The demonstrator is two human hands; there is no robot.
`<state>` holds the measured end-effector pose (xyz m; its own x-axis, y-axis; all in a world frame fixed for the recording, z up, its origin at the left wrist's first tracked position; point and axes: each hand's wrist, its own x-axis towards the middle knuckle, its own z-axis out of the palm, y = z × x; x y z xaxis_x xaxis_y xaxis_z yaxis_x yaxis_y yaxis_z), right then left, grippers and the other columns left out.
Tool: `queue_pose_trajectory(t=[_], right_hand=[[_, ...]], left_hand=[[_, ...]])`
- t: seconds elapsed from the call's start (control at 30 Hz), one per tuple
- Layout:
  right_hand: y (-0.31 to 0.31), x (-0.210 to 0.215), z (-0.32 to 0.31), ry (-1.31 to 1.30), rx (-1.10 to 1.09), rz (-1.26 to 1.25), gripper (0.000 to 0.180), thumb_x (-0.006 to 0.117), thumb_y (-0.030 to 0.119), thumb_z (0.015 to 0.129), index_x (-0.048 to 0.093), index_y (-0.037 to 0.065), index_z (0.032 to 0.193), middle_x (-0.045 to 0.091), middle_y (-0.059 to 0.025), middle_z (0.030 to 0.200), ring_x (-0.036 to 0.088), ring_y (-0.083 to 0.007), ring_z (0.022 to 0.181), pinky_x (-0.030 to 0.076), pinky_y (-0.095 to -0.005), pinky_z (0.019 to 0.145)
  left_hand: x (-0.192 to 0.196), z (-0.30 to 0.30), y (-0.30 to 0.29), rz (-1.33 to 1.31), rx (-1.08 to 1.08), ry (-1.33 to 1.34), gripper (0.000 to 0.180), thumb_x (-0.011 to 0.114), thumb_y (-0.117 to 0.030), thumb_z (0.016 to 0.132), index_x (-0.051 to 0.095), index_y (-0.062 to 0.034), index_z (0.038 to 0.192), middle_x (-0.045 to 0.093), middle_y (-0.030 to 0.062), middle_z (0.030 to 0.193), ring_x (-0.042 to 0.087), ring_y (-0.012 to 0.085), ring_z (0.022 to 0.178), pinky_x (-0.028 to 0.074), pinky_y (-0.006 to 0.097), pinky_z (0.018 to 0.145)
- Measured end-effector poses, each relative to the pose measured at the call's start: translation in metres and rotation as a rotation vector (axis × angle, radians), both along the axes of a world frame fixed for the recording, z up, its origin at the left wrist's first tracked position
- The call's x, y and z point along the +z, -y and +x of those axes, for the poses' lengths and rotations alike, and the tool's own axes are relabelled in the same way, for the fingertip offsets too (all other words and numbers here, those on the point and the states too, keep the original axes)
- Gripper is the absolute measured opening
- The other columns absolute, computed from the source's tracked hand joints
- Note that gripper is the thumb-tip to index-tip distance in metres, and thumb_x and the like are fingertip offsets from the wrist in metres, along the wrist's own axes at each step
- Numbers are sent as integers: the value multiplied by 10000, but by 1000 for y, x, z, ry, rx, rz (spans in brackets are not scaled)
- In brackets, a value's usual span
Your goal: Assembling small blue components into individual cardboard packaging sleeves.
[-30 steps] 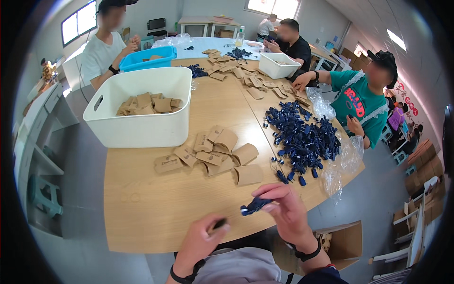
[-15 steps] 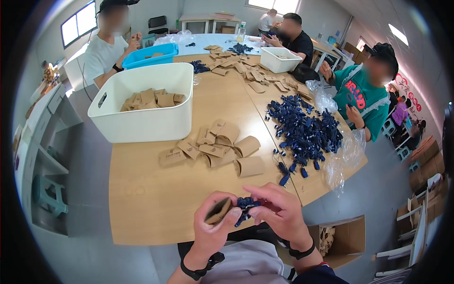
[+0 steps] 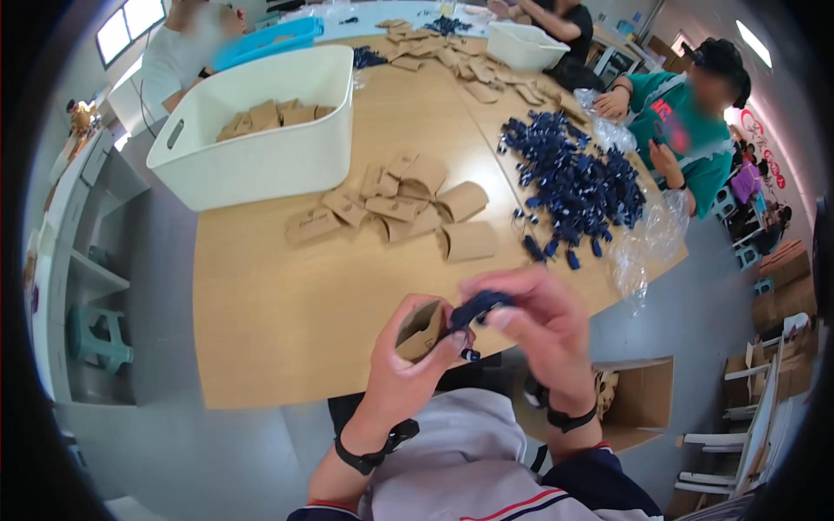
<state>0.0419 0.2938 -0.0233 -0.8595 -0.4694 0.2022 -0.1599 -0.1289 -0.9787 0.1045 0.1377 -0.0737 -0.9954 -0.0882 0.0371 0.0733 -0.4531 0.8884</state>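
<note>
Cartons [image 3: 269,117] of brown card lie loosely heaped in the large white bin [image 3: 261,165]. Just beyond that bin stands a blue bin [image 3: 269,45] with a little brown showing inside. Farther off, to the large white bin's right, is a smaller white bin [image 3: 526,48]; what it holds I can't make out. An open cardboard box [image 3: 647,391] with brown pieces in it sits on the floor [image 3: 261,469], well to the right of the large white bin and nearer me.

Nearer me than the large white bin and to its right, my left hand [image 3: 401,373] grips a brown carton [image 3: 419,334], mouth open. My right hand [image 3: 554,326] pinches a dark blue corded item [image 3: 478,308] between thumb and fingers, right beside the carton; whether any of it is inside, I can't tell. Both hands are gripping.

The wooden worktop [image 3: 278,339] carries the large white bin at its left edge. A small pile of cartons [image 3: 401,207] lies near that bin's right front corner; farther right are a big heap of dark blue items [image 3: 573,178] and clear plastic bags [image 3: 647,239]. Beyond that heap sits a person in green [image 3: 699,161]. Left of the large white bin are a shelf unit [image 3: 74,260] and a teal stool [image 3: 100,334].
</note>
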Motion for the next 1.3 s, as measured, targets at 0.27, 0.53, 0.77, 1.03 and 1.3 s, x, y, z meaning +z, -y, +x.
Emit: queue_pose_trajectory(t=[0.27,0.53,0.77,1.03,1.3], right_hand=[[6,7,-14,-600,-235,154,243,598,-82,878,607,-60,1120,683,-122,1043,654,-184,920,515,-285,827],[2,27,-22,-988,-279,334,247,580,51,945,519,-80,1145,672,-266,986,683,-276,852,558,-362,788],[11,44,-14,-1046,-268,213,240,568,51,952,541,-102,1134,673,-286,963,688,-282,811,556,-355,754],[28,43,16,-1170,-351,335,296,662,-122,802,570,-119,1083,674,-293,901,699,-324,743,550,-315,627],[15,55,31,-891,-204,323,269,647,-89,802,611,-76,1068,683,-273,826,687,-307,687,546,-344,639]], left_hand=[[-6,-5,0,132,-36,-33,273,575,-43,941,437,-18,1175,607,170,1193,588,166,996,537,267,744],[-14,1,8,30,21,3,286,570,-7,902,504,13,1180,612,158,1070,597,185,933,571,336,743],[-10,4,-4,-280,-28,-13,195,665,-10,836,588,-7,1015,616,67,920,578,123,799,472,247,741],[-5,4,-10,-274,71,39,205,698,-46,834,586,-3,999,602,42,852,567,102,795,467,240,746],[6,3,-3,-158,37,-34,175,682,-58,861,585,-5,996,604,18,864,570,89,776,476,236,734]])
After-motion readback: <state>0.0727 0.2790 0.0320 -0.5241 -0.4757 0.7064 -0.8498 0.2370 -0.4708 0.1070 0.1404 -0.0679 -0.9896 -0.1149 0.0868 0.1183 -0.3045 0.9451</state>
